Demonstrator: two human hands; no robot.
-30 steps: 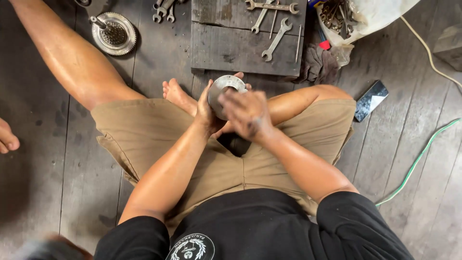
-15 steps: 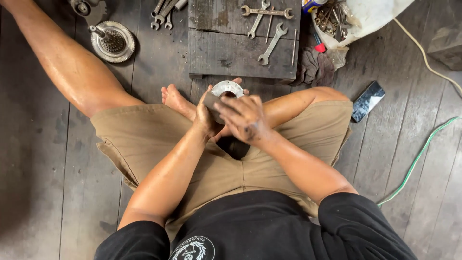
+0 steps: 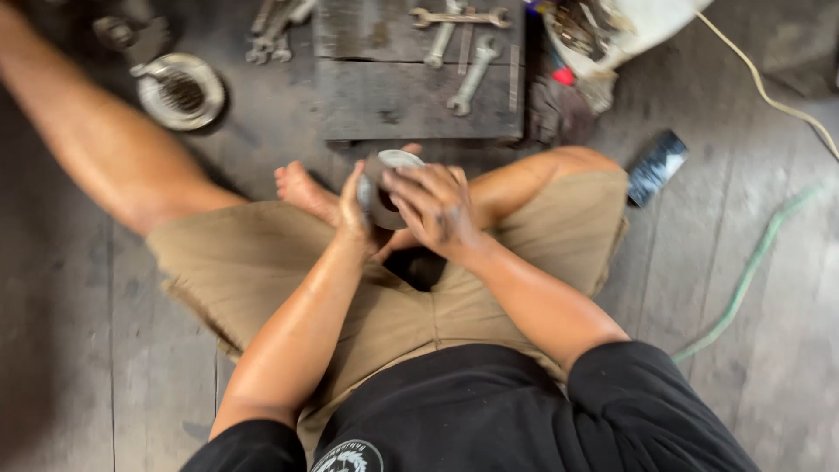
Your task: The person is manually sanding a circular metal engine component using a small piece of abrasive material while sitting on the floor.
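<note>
**Both hands closed on the round metal part over your lap**

Fingers of your right hand [image 3: 434, 212] are curled over the near side of a round grey metal part [image 3: 390, 185], gripping it from the right and from above. Your left hand [image 3: 352, 208] clasps the same part from the other side, thumb and palm pressed to its wall, so the part sits held between the two hands. The picture is blurred, so what looks like a hollow, ring-like rim may be just that, though I cannot tell its exact shape.

That part hangs above your lap, just in front of your crossed right leg and beside your bare foot [image 3: 301, 188], which rests on the wooden floor [image 3: 79, 350]. Your left leg stretches away to the upper left.

Beyond your hands lies a dark wooden board [image 3: 384, 96] with several spanners [image 3: 463, 52] spread on it. To its left stands a round metal dish [image 3: 181, 90]. Right of the board sits a white container [image 3: 647, 22] of scrap pieces, with a dark rag [image 3: 546, 109] below it. A green hose [image 3: 752, 262] runs across the floor at your right, well apart from your hands.
</note>
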